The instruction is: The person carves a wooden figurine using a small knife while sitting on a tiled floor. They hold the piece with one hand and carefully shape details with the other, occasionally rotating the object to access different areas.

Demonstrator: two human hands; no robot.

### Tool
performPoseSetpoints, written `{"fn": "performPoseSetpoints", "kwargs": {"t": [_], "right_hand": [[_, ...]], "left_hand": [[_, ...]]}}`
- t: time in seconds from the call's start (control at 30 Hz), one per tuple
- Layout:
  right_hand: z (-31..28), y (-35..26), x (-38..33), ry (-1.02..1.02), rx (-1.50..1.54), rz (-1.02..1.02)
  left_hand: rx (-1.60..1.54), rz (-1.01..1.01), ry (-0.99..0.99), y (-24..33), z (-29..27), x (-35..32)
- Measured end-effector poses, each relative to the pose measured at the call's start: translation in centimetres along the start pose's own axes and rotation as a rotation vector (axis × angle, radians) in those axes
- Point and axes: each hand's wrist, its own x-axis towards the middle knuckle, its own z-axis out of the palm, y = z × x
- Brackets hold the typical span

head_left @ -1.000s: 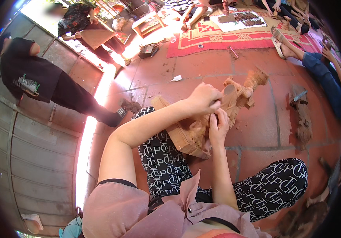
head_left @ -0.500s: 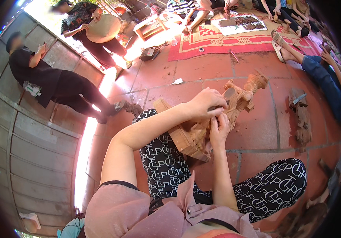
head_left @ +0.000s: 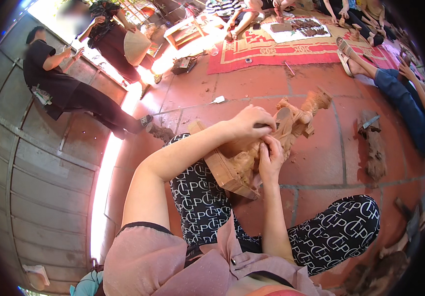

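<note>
A carved wooden figure (head_left: pixel 299 123) with a thick, flat-sided base (head_left: pixel 229 177) lies slanted in front of me, its base end by my left knee. My left hand (head_left: pixel 254 123) is closed over the middle of the carving, and a small dark piece shows between its fingers, too hidden to name. Just below, my right hand (head_left: pixel 271 158) rests against the carving with thumb and fingers pinched together. Whatever lies between those fingertips is hidden.
A rough piece of wood (head_left: pixel 373 153) lies on the tiles to the right. Ahead are a small white object (head_left: pixel 218 99), a dark box-like device (head_left: pixel 183 65) and a red patterned mat (head_left: pixel 276 52) with seated people. Two people stand at the left by a metal wall (head_left: pixel 49 177).
Both hands remain at the carving, with my left hand shifted slightly up and left. One standing person's conical hat has swung down and right; the other person's arms have changed position.
</note>
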Motion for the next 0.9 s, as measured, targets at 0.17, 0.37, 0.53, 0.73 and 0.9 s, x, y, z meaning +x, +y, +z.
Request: {"fn": "performPoseSetpoints", "kwargs": {"t": [0.17, 0.37, 0.53, 0.73, 0.9], "right_hand": [[0.4, -0.1, 0.0, 0.009, 0.004, -0.019], [0.3, 0.0, 0.0, 0.033, -0.007, -0.015], [0.4, 0.3, 0.1, 0.026, 0.042, -0.045], [0.4, 0.2, 0.0, 0.024, -0.025, -0.029], [0.3, 0.2, 0.2, 0.036, 0.023, -0.041]], "left_hand": [[-0.015, -0.007, 0.055, -0.7, -1.2, -0.4], [-0.025, -0.058, 0.015, 0.4, 0.1, 1.4], [0.007, -0.170, -0.089, -0.2, -0.8, 0.2], [-0.055, -0.100, 0.040, 1.0, 1.0, 0.8], [0.061, -0.102, 0.032, 0.6, 0.8, 0.0]]}}
